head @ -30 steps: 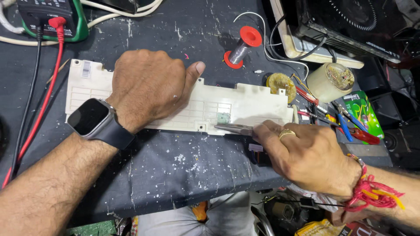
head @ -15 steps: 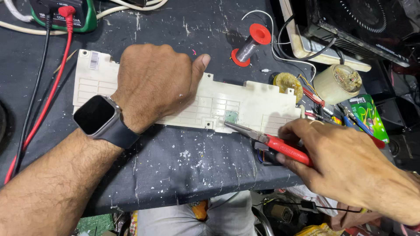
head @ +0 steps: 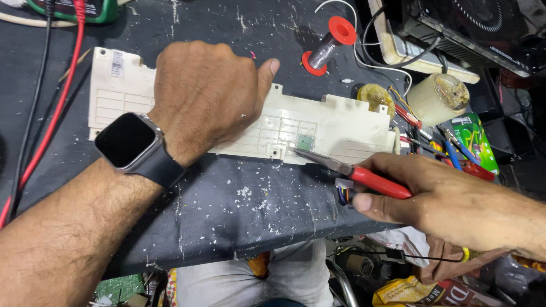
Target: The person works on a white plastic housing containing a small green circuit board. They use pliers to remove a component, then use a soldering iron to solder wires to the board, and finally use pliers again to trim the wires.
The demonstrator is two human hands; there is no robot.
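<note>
A long cream plastic panel (head: pixel 347 128) with a ribbed grid lies across a dark work mat. My left hand (head: pixel 205 96), with a dark smartwatch on the wrist, rests flat on the middle of the panel and presses it down. My right hand (head: pixel 449 199) grips red-handled needle-nose pliers (head: pixel 352 170). The pliers' closed tips touch the panel's front edge, just below a small green square part (head: pixel 306 142) set into it.
A red solder spool (head: pixel 330 40) lies behind the panel. A cream cup of paste (head: pixel 438 99), a yellow coil part (head: pixel 376 96), loose screwdrivers and a green packet (head: pixel 475 139) sit at the right. Red and black meter leads (head: pixel 57 96) run down the left.
My right hand has drawn back to the right and turned, exposing the red pliers handles. The pliers' tips stay at the panel's front edge. The left hand keeps pressing the panel.
</note>
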